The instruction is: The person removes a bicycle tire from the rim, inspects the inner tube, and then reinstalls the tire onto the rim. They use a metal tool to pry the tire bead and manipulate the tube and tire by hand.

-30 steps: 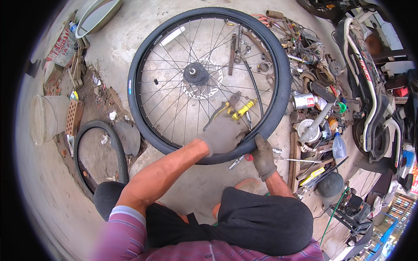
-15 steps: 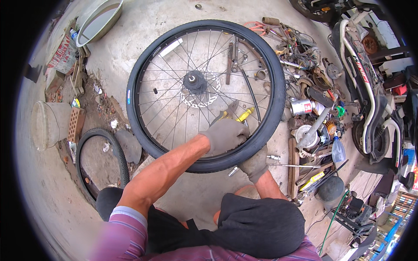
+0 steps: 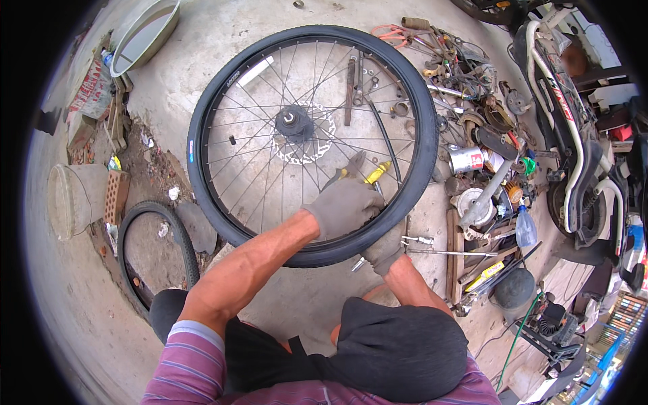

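A bicycle wheel (image 3: 202, 172) with a black tyre, thin spokes and a brake disc lies flat before me. My left hand (image 3: 345, 206), in a grey glove, reaches over the near tyre to the inner side of the rim. Its fingers are curled together; what they pinch is hidden. Just beyond them, seen between the spokes, are pliers (image 3: 354, 164) and a yellow tool or tube (image 3: 376, 173). My right hand (image 3: 385, 251), gloved too, is closed against the outside of the tyre at the near right, its fingertips hidden by the tyre.
Metal tools (image 3: 420, 240) and a long rod (image 3: 459, 253) lie right of my right hand. Scattered parts and a tin can (image 3: 466, 160) stand further right, before a motorbike frame (image 3: 574, 148). On the left are a small tyre (image 3: 189, 250), a bucket (image 3: 61, 202) and a basin (image 3: 125, 61).
The view has shifted slightly, so the wheel and both hands appear a little further left and up. More of the metal tool beside my right hand shows. Both hands keep their places at the wheel.
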A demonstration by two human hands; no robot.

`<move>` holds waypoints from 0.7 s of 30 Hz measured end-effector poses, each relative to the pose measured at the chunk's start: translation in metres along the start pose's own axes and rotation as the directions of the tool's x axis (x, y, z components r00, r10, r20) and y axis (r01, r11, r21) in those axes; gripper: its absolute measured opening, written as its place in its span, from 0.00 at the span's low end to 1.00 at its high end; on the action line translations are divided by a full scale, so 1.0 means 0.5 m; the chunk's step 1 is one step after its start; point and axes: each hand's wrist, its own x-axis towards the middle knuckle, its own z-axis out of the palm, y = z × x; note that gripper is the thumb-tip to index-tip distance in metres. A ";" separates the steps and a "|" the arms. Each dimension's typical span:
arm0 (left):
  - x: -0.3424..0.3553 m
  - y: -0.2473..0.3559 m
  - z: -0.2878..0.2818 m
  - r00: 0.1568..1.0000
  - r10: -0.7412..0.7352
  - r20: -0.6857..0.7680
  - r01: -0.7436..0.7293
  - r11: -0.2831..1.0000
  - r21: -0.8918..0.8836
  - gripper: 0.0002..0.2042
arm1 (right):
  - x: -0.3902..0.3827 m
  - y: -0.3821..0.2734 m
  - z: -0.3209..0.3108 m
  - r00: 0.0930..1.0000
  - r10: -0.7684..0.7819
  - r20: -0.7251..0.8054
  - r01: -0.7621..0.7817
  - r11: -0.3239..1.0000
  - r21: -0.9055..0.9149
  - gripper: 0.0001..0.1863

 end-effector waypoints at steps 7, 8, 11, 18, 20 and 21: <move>0.018 0.000 -0.006 0.996 -0.041 0.074 0.033 0.994 0.099 0.12 | 0.022 0.000 0.029 0.952 -0.046 -0.301 0.054 0.998 0.020 0.34; 0.017 -0.001 -0.011 0.994 -0.049 0.100 0.036 0.991 0.126 0.12 | 0.018 -0.004 0.040 0.958 -0.022 -0.287 0.032 0.999 0.030 0.34; 0.005 -0.006 -0.024 0.993 -0.065 0.101 0.053 0.991 0.124 0.12 | 0.013 -0.006 0.076 0.961 -0.001 -0.276 -0.001 1.000 -0.007 0.36; -0.007 -0.033 -0.021 0.996 -0.076 0.039 0.077 0.997 -0.016 0.12 | 0.010 -0.014 0.089 0.969 0.011 -0.248 -0.048 0.989 -0.142 0.41; -0.012 -0.041 -0.017 1.000 -0.004 0.014 0.004 1.000 0.025 0.12 | 0.014 -0.012 0.078 0.969 0.010 -0.246 -0.054 0.984 -0.173 0.40; -0.014 -0.045 -0.015 1.000 0.025 0.008 -0.025 0.998 0.051 0.12 | 0.017 -0.010 0.073 0.971 0.002 -0.239 -0.045 0.983 -0.177 0.39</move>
